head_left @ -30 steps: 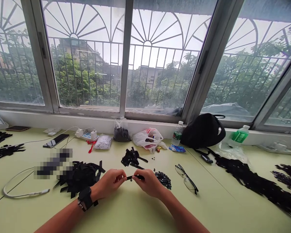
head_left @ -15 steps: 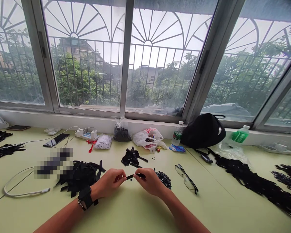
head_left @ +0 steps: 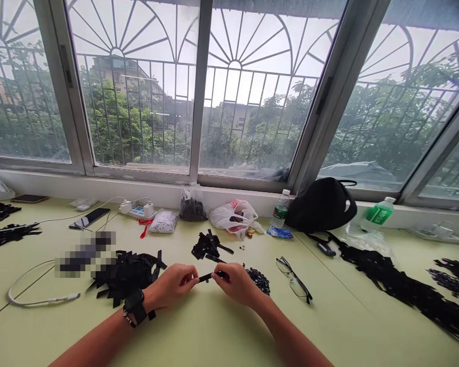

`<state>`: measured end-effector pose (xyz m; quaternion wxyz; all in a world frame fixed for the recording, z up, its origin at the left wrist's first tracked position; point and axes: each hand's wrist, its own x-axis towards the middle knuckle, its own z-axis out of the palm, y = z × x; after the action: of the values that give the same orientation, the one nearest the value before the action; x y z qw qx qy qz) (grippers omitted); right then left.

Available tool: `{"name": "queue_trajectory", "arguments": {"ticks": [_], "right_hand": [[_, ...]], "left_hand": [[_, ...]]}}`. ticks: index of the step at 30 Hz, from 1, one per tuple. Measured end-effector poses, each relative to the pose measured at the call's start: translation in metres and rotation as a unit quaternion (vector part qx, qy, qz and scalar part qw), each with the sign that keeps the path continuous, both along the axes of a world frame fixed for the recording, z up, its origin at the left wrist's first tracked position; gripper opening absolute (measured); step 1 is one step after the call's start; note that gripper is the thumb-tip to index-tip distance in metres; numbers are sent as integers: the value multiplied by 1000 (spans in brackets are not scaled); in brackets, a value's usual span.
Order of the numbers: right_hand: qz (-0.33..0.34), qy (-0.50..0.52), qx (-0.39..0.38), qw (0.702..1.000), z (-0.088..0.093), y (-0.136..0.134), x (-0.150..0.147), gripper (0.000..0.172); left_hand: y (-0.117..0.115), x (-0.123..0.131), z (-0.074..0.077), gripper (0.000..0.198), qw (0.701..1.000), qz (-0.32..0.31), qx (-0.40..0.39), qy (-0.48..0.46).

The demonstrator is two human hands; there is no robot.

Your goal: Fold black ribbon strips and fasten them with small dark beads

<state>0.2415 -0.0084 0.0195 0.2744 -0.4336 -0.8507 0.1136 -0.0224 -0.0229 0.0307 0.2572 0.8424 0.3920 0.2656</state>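
Observation:
A short black fabric strip [head_left: 205, 278] stretches between my two hands, just above the table. My left hand [head_left: 173, 284] pinches its left end between thumb and fingertips. On the other side, my right hand [head_left: 234, 285] closes on the strip, and part of it runs under the fingers. A tiny dark piece on the table shows partly below the strip. Behind the right hand lies a heap of small dark round pieces [head_left: 259, 279], partly covered by it. To the left is a big pile of black strips [head_left: 128, 278]; a smaller pile [head_left: 207, 245] sits beyond my hands.
Eyeglasses [head_left: 295, 280] lie right of my hands. Along the window wall stand a power strip [head_left: 137, 210], plastic bags [head_left: 235, 218], a water bottle [head_left: 280, 209] and a black bag [head_left: 321, 206]. A white cable [head_left: 42, 303] curls at left; a long black heap [head_left: 401, 285] covers the right.
Both hands stay at nearly the same place, still pinching the strip. The view has shifted very slightly.

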Motion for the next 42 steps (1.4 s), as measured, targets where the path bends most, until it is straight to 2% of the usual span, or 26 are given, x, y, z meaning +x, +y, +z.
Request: {"name": "queue_trajectory", "arguments": {"ticks": [20,42], "right_hand": [[7,-31,-42,999,3,-3,1,16],[10,-36,-44,998,10,-8,0,16]], "left_hand": [[-3,-2,5,22,1000,-12,-14,4],[-4,-3,7,21,1000,-20,1,7]]}}
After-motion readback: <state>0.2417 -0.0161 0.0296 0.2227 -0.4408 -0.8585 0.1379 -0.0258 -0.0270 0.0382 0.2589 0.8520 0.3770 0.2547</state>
